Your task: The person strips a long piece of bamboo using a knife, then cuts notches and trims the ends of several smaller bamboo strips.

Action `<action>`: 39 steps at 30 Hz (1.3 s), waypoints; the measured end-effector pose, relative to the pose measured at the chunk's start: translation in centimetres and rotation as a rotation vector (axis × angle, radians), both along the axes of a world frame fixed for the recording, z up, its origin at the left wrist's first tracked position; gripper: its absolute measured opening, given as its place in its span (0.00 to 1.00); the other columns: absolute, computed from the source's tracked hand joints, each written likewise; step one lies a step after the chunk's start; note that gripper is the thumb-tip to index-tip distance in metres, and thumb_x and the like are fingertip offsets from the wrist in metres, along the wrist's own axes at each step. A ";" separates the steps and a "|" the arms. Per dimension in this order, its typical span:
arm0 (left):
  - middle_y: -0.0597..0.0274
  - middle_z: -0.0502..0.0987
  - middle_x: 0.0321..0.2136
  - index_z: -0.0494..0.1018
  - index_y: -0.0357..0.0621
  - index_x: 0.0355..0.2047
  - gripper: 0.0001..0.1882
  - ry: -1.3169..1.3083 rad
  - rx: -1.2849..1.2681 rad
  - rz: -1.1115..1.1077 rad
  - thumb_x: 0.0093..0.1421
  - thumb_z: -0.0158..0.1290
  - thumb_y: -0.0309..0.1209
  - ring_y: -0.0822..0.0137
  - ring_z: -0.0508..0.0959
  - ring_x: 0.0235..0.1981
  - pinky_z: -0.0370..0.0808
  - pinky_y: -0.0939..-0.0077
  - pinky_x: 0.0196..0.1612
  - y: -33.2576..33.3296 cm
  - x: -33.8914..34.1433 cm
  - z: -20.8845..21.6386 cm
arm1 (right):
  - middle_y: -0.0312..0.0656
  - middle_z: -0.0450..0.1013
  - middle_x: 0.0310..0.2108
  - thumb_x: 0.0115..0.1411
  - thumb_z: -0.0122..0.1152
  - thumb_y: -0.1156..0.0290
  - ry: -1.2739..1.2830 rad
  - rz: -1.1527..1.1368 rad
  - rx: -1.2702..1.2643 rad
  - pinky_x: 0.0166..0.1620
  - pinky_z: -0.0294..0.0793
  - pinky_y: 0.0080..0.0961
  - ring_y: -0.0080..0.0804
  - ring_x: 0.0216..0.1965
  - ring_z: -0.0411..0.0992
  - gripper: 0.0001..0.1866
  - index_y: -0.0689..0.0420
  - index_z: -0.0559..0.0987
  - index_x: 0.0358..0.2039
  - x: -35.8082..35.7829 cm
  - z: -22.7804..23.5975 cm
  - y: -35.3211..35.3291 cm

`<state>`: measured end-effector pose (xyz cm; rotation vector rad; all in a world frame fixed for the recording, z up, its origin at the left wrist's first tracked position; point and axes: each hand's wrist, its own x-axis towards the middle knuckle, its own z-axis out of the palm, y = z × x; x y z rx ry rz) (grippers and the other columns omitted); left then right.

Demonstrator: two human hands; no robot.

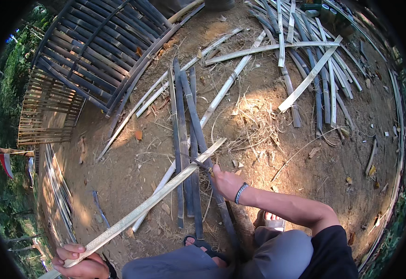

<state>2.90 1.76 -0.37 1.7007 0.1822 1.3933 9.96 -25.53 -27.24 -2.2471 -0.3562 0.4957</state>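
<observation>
A long pale bamboo strip [152, 199] runs slantwise in front of me, from the lower left up to the middle. My left hand [80, 262] is wrapped round its near end at the lower left. Closed near the far end is my right hand [227, 182], gripping a knife [198, 162] whose dark blade lies across the strip and seems to touch it. Most of the knife's handle is hidden in my fingers. Beneath the strip, several dark bamboo slats [182, 116] lie on the ground, pointing away from me.
A pile of split bamboo strips [321, 69] spreads at the far right. Curly shavings [258, 118] cover the soil before it. At the far left stands a dark bamboo frame [101, 42], with a lighter slatted panel [49, 109] beside it. More strips [59, 186] lie at the left.
</observation>
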 end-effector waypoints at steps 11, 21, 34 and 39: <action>0.67 0.53 0.15 0.51 0.48 0.25 0.16 -0.003 0.016 -0.036 0.68 0.29 0.41 0.72 0.58 0.16 0.59 0.78 0.23 0.9 -0.1 0.0 | 0.62 0.72 0.23 0.62 0.39 0.72 0.096 0.007 0.047 0.30 0.75 0.50 0.59 0.27 0.74 0.07 0.63 0.59 0.36 -1.5 1.3 1.9; 0.67 0.53 0.14 0.51 0.48 0.25 0.15 -0.027 -0.006 -0.010 0.68 0.29 0.39 0.72 0.58 0.16 0.59 0.78 0.23 0.0 0.3 0.1 | 0.58 0.72 0.21 0.62 0.46 0.67 -0.078 0.043 0.048 0.26 0.73 0.49 0.59 0.24 0.73 0.14 0.64 0.58 0.37 -1.3 0.5 1.8; 0.67 0.51 0.14 0.49 0.49 0.23 0.16 -0.001 0.018 -0.025 0.68 0.29 0.38 0.72 0.57 0.16 0.58 0.78 0.21 0.2 0.2 0.4 | 0.63 0.72 0.21 0.60 0.42 0.74 0.055 -0.045 0.017 0.29 0.74 0.49 0.59 0.25 0.74 0.07 0.63 0.59 0.36 1.3 -1.2 -0.4; 0.67 0.51 0.14 0.49 0.48 0.22 0.16 -0.029 -0.020 0.025 0.68 0.29 0.39 0.72 0.57 0.16 0.57 0.78 0.21 -0.5 0.7 0.0 | 0.61 0.73 0.21 0.61 0.40 0.74 -0.005 0.034 0.068 0.30 0.75 0.48 0.58 0.26 0.74 0.06 0.63 0.59 0.37 -0.1 0.0 1.2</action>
